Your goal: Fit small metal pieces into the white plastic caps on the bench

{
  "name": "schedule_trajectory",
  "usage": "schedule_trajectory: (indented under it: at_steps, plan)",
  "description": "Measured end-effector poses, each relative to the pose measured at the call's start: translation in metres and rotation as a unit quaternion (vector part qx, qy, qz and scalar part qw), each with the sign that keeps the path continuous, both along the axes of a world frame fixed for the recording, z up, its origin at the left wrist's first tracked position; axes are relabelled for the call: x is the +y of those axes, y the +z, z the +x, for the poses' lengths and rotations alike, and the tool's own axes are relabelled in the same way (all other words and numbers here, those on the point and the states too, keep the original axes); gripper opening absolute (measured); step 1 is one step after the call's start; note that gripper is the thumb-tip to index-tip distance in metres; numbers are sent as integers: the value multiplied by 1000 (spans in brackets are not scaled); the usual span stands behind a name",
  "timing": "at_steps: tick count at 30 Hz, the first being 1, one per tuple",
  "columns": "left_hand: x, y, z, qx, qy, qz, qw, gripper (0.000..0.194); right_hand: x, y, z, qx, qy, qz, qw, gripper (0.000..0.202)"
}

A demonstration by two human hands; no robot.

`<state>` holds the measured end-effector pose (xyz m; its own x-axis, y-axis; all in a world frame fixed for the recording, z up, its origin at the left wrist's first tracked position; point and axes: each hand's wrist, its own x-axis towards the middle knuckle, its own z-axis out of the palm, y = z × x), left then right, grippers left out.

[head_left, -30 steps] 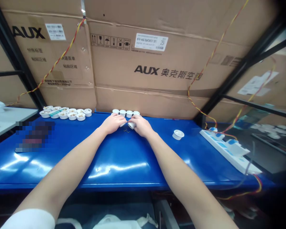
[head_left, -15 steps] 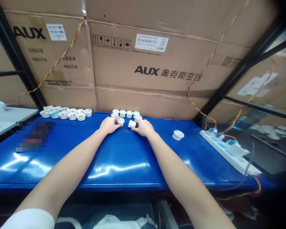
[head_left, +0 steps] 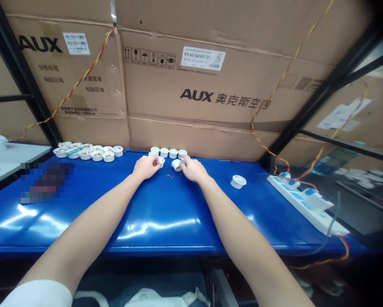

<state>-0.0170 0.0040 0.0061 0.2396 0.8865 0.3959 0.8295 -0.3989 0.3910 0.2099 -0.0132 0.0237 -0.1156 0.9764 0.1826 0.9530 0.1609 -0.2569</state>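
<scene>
My left hand (head_left: 146,167) is closed on a small round white cup (head_left: 160,161), its fingers along the cup's left side. Just to the right, my right hand (head_left: 194,169) grips a second white cup (head_left: 176,165), which is tilted; what is inside it is too small to make out. Between and in front of the hands, several small dark pieces like screws (head_left: 169,175) lie on the blue tabletop (head_left: 166,204). Behind the hands stands a row of similar white cups (head_left: 164,152), partly hidden by my fingers.
Several white cups with small contents (head_left: 97,154) cluster at the back left. One white cup (head_left: 238,181) stands alone on the right. A white power strip (head_left: 306,204) with plugs lies at the right edge. Cardboard boxes (head_left: 191,111) wall off the back.
The cup in my right hand has turned from lying sideways to a more upright tilt. My left hand and its cup have shifted very slightly.
</scene>
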Motion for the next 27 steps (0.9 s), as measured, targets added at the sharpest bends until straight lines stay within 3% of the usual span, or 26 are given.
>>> schedule_trajectory:
  at_steps: [4,11,20,25,27]
  plan:
    - [-1,0,1,1,-3,-4,1000,16,1,-4,-3,-5,57,0,998,45]
    - [-1,0,2,8,-15,3,1000,19,5,-6,-7,-13,94,-7,995,51]
    - [-1,-1,3,8,-14,5,1000,19,1,1,-24,-4,-3,52,999,53]
    - [0,-1,4,18,-15,1,1000,20,1,-2,-33,-2,115,97,989,51]
    - [0,-1,4,16,-14,6,1000,20,5,-6,-32,12,122,81,989,46]
